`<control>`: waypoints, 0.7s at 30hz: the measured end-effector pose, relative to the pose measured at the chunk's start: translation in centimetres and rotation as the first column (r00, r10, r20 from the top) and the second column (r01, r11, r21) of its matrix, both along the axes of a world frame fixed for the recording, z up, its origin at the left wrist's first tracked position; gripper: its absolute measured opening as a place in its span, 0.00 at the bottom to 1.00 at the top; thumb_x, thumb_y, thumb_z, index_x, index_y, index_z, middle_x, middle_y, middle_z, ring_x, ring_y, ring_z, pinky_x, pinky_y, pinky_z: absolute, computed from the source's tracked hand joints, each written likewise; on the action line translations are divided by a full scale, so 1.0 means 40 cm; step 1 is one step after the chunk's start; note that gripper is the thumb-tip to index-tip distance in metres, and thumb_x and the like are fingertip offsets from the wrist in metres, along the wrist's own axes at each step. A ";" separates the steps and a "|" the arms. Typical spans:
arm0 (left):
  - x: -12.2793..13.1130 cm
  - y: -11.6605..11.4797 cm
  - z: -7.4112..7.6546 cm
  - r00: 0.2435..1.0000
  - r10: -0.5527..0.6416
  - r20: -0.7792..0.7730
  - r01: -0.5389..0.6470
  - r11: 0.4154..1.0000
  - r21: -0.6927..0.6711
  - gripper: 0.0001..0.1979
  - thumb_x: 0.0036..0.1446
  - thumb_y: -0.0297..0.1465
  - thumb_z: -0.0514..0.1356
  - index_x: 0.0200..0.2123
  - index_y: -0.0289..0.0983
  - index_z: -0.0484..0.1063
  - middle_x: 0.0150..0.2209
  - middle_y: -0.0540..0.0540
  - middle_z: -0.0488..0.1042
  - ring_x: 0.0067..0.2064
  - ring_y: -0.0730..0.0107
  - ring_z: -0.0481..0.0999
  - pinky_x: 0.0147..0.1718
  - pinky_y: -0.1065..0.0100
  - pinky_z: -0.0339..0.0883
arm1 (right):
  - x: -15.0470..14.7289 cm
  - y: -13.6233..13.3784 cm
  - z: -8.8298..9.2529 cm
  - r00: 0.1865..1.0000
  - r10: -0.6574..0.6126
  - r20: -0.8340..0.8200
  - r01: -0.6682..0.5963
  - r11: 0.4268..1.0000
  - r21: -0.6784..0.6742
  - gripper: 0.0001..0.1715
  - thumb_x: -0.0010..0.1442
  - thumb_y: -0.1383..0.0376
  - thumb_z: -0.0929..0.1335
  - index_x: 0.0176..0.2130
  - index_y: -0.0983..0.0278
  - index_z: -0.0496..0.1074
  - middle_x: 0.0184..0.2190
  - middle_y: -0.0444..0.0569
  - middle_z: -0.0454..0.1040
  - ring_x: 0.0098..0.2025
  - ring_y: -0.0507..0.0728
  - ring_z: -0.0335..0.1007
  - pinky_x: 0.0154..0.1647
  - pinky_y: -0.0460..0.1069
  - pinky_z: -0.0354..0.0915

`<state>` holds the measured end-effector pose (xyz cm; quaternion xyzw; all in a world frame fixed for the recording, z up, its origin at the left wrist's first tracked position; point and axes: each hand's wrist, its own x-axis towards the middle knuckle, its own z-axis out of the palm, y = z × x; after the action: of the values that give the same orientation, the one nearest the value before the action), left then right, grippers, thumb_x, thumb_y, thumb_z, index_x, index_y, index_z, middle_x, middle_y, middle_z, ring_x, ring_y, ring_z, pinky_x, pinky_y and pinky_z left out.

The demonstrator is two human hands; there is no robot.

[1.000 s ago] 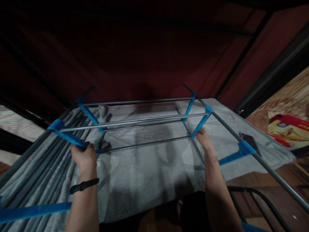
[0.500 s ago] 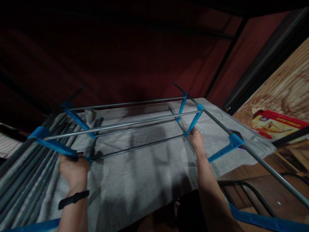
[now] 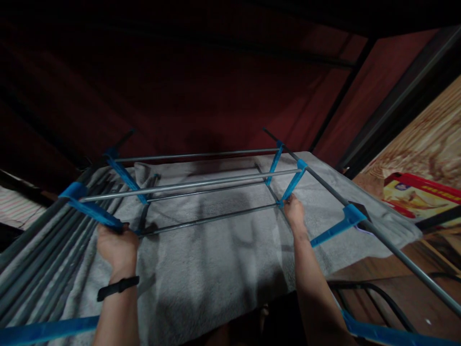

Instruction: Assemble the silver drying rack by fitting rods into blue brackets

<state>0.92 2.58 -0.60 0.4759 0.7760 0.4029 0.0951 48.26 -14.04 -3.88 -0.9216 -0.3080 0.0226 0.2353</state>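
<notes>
A frame of grey metal tubes point(image 3: 201, 182) with blue plastic brackets stands over a grey cloth. My left hand point(image 3: 118, 246), with a black band on its wrist, is closed around the lower end of a blue bracket point(image 3: 95, 213) at the frame's near left side. At the lower right joint, the fingers of my right hand point(image 3: 294, 211) are closed around the foot of another blue bracket point(image 3: 293, 184), where a lower tube meets it. The fingertips of both hands are partly hidden. A further blue bracket point(image 3: 333, 229) hangs on the long right tube beside my right forearm.
Several loose grey tubes point(image 3: 46, 250) lie on the cloth point(image 3: 201, 274) at left. A red and yellow box point(image 3: 419, 194) lies at the right by a wood-patterned panel. A dark metal-framed seat or stool point(image 3: 378, 293) is at lower right. A dark red wall point(image 3: 201, 96) rises behind.
The left end of the frame has shifted right and slightly up in view, with my left hand on it. My right hand keeps its place at the joint. The whole view has moved slightly.
</notes>
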 end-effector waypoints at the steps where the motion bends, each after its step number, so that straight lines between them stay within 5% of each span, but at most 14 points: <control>1: -0.001 0.003 0.001 1.000 0.004 -0.006 -0.004 1.000 -0.005 0.18 0.46 0.27 0.62 0.33 0.43 0.53 0.27 0.54 0.56 0.39 0.53 0.74 0.47 0.47 0.68 | 0.000 0.002 0.000 1.000 -0.001 0.000 0.001 1.000 -0.009 0.19 0.64 0.67 0.62 0.53 0.69 0.70 0.42 0.61 0.78 0.49 0.62 0.74 0.46 0.50 0.64; 9: -0.009 0.003 -0.013 0.999 -0.019 -0.045 0.020 1.000 0.012 0.16 0.48 0.28 0.62 0.39 0.41 0.59 0.31 0.49 0.66 0.38 0.55 0.73 0.44 0.51 0.69 | 0.000 0.011 -0.001 1.000 0.007 0.021 -0.005 0.999 -0.054 0.19 0.65 0.67 0.62 0.54 0.70 0.69 0.41 0.61 0.78 0.48 0.63 0.75 0.45 0.51 0.65; 21: 0.014 -0.017 0.006 0.992 -0.007 -0.122 -0.006 0.994 -0.110 0.22 0.49 0.29 0.60 0.49 0.38 0.61 0.26 0.53 0.58 0.35 0.50 0.73 0.39 0.49 0.70 | -0.017 0.019 0.001 0.999 -0.022 0.048 0.026 0.996 -0.084 0.19 0.65 0.67 0.62 0.54 0.71 0.67 0.40 0.62 0.78 0.46 0.61 0.76 0.44 0.49 0.66</control>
<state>1.49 1.92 -0.37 0.4939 0.8013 0.3297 0.0734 47.57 -13.29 -3.86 -0.9346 -0.3012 0.0109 0.1890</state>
